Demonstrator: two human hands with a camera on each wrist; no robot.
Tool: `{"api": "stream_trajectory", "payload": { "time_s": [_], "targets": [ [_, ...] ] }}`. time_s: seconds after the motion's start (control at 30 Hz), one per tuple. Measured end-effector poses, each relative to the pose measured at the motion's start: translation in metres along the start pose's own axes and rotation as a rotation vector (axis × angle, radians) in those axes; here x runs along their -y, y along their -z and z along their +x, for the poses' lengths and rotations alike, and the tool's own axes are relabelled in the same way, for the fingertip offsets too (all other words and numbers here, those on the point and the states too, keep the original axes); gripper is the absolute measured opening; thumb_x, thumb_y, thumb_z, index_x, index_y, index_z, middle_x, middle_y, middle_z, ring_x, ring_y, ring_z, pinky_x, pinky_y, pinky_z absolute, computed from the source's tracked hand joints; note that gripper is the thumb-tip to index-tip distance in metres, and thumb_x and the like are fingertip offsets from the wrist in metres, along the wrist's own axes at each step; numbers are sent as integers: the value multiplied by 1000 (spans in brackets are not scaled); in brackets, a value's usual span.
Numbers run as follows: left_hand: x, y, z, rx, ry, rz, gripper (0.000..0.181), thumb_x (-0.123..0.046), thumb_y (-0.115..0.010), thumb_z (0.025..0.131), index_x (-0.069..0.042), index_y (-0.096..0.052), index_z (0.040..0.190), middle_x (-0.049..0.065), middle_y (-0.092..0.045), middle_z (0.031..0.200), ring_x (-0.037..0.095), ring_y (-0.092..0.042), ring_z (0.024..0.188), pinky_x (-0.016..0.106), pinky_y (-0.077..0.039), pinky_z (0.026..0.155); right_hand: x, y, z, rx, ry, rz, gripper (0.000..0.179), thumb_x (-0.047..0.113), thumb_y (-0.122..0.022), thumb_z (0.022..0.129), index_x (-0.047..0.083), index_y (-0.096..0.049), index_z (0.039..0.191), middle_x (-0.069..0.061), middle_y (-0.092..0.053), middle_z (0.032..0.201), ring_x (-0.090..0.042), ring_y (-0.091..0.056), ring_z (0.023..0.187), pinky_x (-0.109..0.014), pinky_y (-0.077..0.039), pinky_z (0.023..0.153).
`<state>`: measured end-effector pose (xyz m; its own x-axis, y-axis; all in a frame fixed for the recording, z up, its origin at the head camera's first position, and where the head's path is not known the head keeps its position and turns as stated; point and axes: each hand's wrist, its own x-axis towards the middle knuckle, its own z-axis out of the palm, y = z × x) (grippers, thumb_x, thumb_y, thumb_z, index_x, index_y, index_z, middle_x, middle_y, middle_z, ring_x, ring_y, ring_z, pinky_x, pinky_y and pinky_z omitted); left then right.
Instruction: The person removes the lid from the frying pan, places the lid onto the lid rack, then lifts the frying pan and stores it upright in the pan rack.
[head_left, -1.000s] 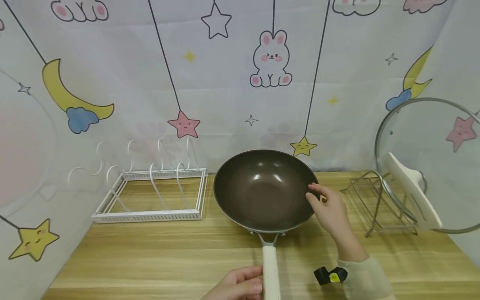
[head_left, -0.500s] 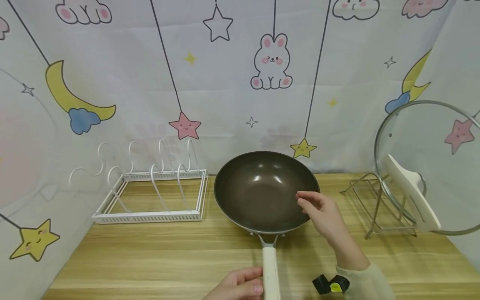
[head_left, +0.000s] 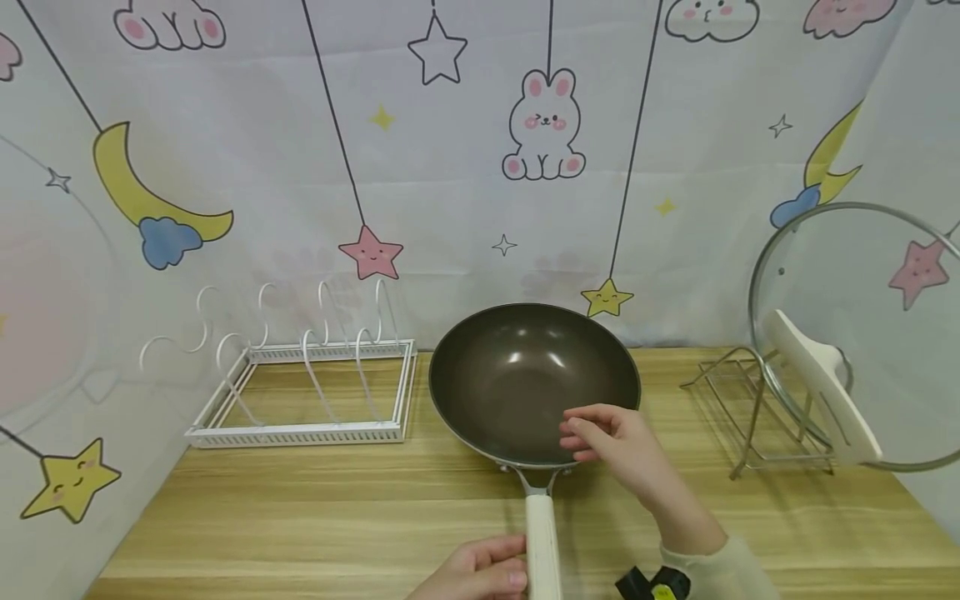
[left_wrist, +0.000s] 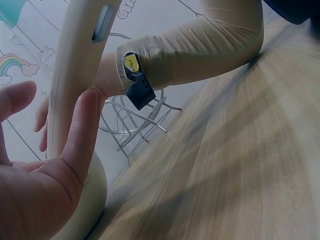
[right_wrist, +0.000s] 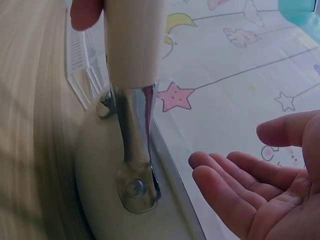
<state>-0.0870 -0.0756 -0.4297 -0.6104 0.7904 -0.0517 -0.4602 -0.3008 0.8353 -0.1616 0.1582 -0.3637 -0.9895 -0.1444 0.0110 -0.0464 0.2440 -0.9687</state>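
A dark-lined wok (head_left: pixel 525 383) stands with its cream handle (head_left: pixel 543 546) pointing toward me. At the left side of the handle is my left hand (head_left: pixel 476 571), its relaxed fingertips right at the edge. The left wrist view shows one finger (left_wrist: pixel 82 120) of it overlapping the handle. My right hand (head_left: pixel 603 437) hovers over the wok's front right rim, holding nothing. Its fingers (right_wrist: pixel 240 187) are loosely bent, with the thumb apart, in the right wrist view. The metal bracket (right_wrist: pixel 137 145) that joins handle and pan also shows there.
A white rack (head_left: pixel 300 429) with curved prongs lies at the left on the wooden table (head_left: pixel 337 525). To the right, a metal wire stand (head_left: pixel 750 417) bears a large glass lid (head_left: pixel 877 333) with a cream upright handle (head_left: pixel 825 383). Printed cloth hangs behind.
My right hand has moved left and toward me, from the wok's right rim to over its front right part. My left hand and the wok have stayed in place.
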Motion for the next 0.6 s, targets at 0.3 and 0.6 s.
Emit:
{"api": "stream_trajectory", "payload": {
  "time_s": [0.3,0.6],
  "targets": [
    [1,0,1,7,-2,2,62,-15,-54,93,17,-26,139,-4,-66,111,5,-64,97,18,-51,84,-3,-5,-3,67,-22,12,38,21,-55,96,-12,-57,115,-21,-68,101,-23,-71,86,-32,-58,71],
    [2,1,2,-15,15,27,64,-17,-56,92,16,-28,138,-5,-66,106,4,-63,95,17,-51,83,-10,-11,-4,167,-56,11,37,24,-58,94,-13,-61,96,-15,-69,80,-23,-71,71,-36,-58,63]
  ]
}}
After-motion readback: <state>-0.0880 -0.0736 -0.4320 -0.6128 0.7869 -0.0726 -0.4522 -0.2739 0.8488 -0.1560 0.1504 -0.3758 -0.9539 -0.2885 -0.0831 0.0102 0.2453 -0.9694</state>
